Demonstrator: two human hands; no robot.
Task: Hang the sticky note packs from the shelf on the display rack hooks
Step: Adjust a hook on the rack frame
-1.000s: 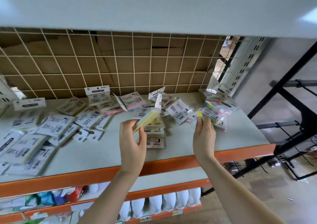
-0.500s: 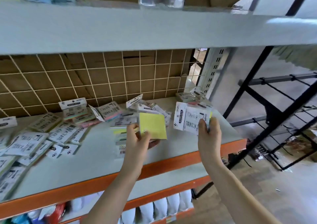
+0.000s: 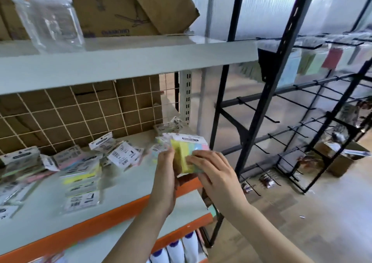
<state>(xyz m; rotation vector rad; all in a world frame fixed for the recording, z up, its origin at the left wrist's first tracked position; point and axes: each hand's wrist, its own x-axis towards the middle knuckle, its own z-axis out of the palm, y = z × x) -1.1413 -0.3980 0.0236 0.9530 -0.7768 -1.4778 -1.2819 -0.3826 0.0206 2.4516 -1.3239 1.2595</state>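
My left hand (image 3: 167, 174) and my right hand (image 3: 213, 172) meet above the shelf's (image 3: 124, 184) right end. Between them they hold sticky note packs (image 3: 188, 152): a yellow pad against my left fingers and a pastel multi-colour pack with a white header card under my right fingers. Several more packs (image 3: 80, 168) lie scattered over the grey shelf to the left. The black display rack (image 3: 259, 109) stands to the right, its long hooks (image 3: 302, 103) mostly bare.
The shelf has an orange front edge (image 3: 112, 212) and a wire grid back (image 3: 80, 111). A cardboard box (image 3: 124, 7) and a clear plastic bag (image 3: 48, 15) sit on the shelf above. White bottles (image 3: 177, 250) stand below. Coloured packs (image 3: 332, 57) hang high on the rack.
My hands came together, bringing the yellow pad and the multi-colour pack side by side. My view swung right and up, so the display rack now fills the right side.
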